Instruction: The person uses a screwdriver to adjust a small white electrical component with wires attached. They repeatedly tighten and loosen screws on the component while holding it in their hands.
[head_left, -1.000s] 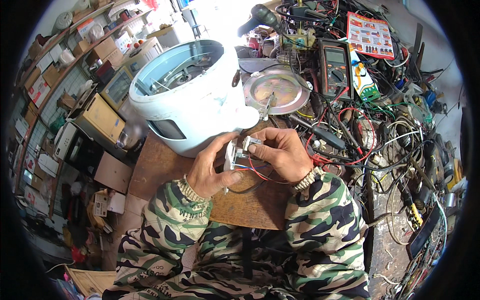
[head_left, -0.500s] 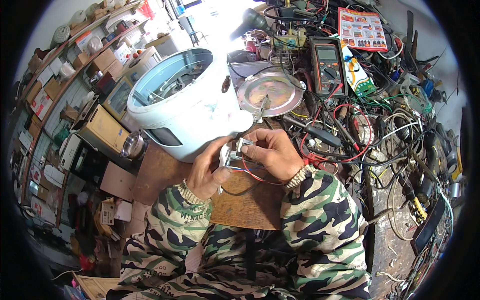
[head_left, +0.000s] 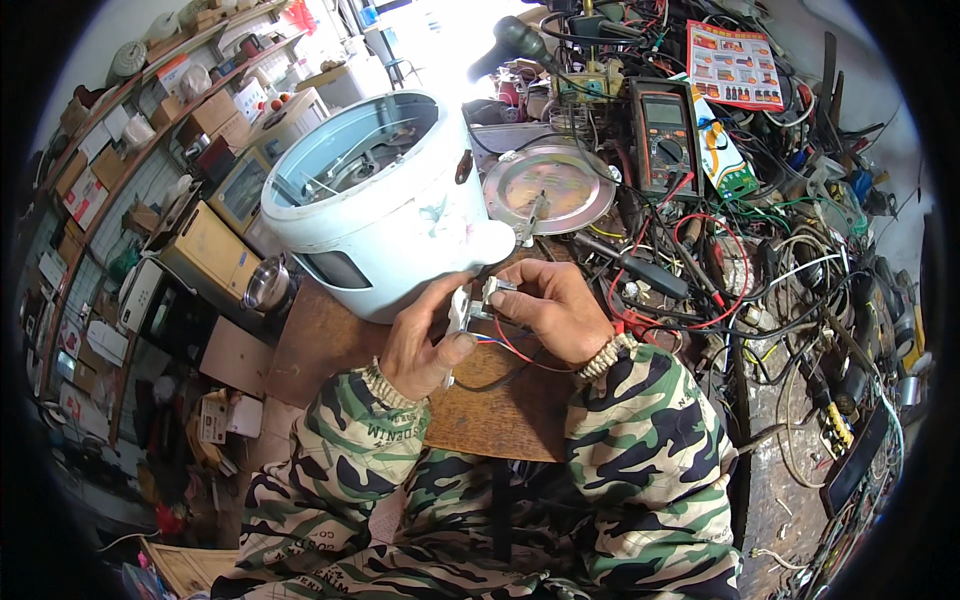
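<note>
My left hand (head_left: 420,348) grips a white component (head_left: 459,312) upright between fingers and thumb, below the front of a pale blue round appliance housing (head_left: 380,230). My right hand (head_left: 548,312) pinches a small metal-and-white piece (head_left: 497,290) just to the right of it, thumb on top. Red and blue wires (head_left: 505,344) and a black cable hang from these pieces over the wooden bench top (head_left: 480,425). Whether the two pieces are joined is hard to make out. The housing is open on top, with metal fittings inside.
Behind my right hand lie a round metal plate (head_left: 550,185) and a screwdriver (head_left: 650,275). The right side holds a multimeter (head_left: 662,135), a printed leaflet (head_left: 733,65), tangled leads and tools. Shelves of boxes (head_left: 210,112) and appliances line the left, beside a steel bowl (head_left: 266,281).
The whole view has shifted slightly from frame to frame. My hands keep almost the same grip on the pieces, with only small movements of the fingers.
</note>
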